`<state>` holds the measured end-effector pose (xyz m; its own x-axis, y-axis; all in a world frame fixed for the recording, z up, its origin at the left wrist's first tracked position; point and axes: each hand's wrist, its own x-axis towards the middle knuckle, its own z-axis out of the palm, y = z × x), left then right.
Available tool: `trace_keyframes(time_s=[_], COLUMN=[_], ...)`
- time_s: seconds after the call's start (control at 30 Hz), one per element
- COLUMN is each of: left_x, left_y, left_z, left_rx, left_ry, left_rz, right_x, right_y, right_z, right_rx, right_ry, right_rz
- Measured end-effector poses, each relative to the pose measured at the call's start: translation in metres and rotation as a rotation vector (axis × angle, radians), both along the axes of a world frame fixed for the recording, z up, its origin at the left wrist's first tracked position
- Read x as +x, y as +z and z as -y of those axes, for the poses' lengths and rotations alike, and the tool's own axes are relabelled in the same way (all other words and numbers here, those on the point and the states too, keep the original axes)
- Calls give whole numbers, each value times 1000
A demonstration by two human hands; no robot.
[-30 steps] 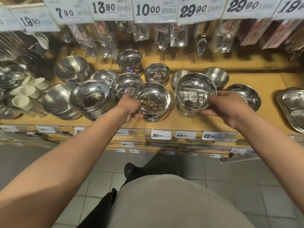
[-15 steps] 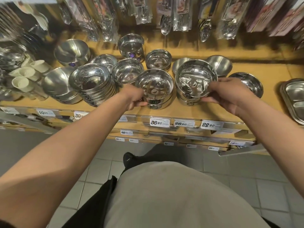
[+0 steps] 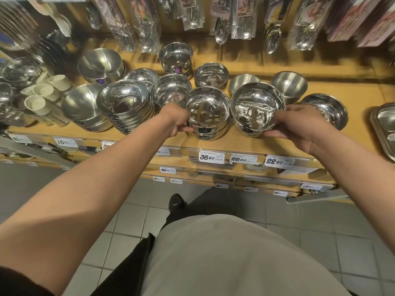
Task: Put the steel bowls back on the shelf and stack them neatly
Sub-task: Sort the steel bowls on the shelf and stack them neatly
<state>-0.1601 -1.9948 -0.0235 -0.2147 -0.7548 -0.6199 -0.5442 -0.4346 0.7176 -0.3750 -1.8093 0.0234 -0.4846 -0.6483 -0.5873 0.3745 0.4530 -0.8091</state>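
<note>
Two shiny steel bowls sit side by side near the front of the wooden shelf [image 3: 213, 144]. My left hand [image 3: 174, 121] grips the left side of the left bowl [image 3: 206, 107], which rests on top of another bowl of the same kind. My right hand [image 3: 299, 124] holds the right rim of the right bowl [image 3: 256, 105], tilted slightly toward me. A leaning stack of several steel bowls [image 3: 125, 103] stands just left of my left hand.
More steel bowls fill the shelf behind and to the left [image 3: 176, 55]. One bowl lies tipped at the right [image 3: 326, 110], beside a steel tray [image 3: 384, 129]. Packaged spoons [image 3: 222, 28] hang above. White cups [image 3: 40, 95] sit at far left. Price tags [image 3: 211, 157] line the edge.
The view has tilted downward, so the shelf sits higher in frame. Both hands keep their hold on the two bowls, which stay close together near the shelf's front.
</note>
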Motion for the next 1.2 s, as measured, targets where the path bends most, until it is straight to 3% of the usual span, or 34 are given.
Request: trace_keyframes(time_s=[0.77, 1.0, 1.2], left_x=[4, 8, -5], left_y=[8, 40, 74], left_z=[-13, -7, -14], left_rx=[0, -295, -435], left_ry=[13, -16, -59], left_rz=[-52, 120, 95], right_x=[-26, -50, -48], right_y=[12, 22, 25], right_z=[-9, -18, -8], right_rx=[-16, 1, 14], right_ry=[-63, -100, -59], right_rz=[20, -94, -106])
